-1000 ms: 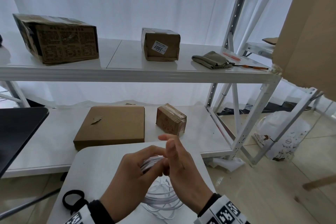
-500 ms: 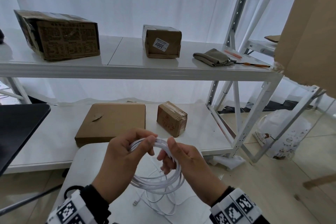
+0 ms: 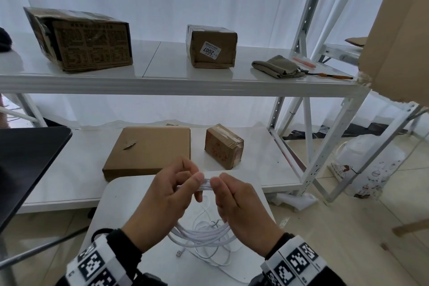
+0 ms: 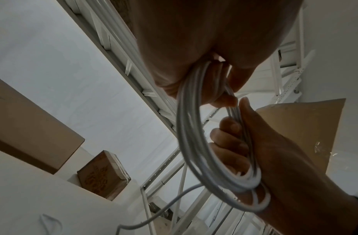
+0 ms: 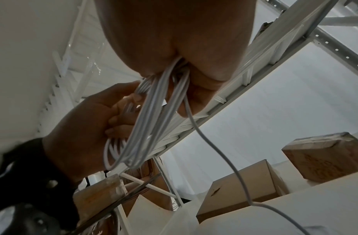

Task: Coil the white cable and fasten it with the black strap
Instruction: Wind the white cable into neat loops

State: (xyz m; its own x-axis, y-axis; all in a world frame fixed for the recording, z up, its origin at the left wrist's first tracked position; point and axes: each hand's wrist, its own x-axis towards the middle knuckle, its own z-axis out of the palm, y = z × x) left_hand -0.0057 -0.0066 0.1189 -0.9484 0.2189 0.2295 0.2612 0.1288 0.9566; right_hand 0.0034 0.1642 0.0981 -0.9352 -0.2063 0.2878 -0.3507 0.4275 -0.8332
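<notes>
Both hands hold the white cable as a coil of several loops above the small white table. My left hand grips the top of the coil, thumb and fingers curled round the strands. My right hand grips the same bundle right beside it. The loops hang down between the wrists, and a loose tail with its plug lies on the table. Part of the black strap shows at the table's left edge, behind my left wrist.
A white two-level shelf stands behind the table with cardboard boxes on the lower level and more above. A black surface is at left. A white bag sits on the floor at right.
Both hands have drawn the coil's top tight between them and lifted it a little. The loops now hang lower between the wrists, and the plug end lies in view on the table.
</notes>
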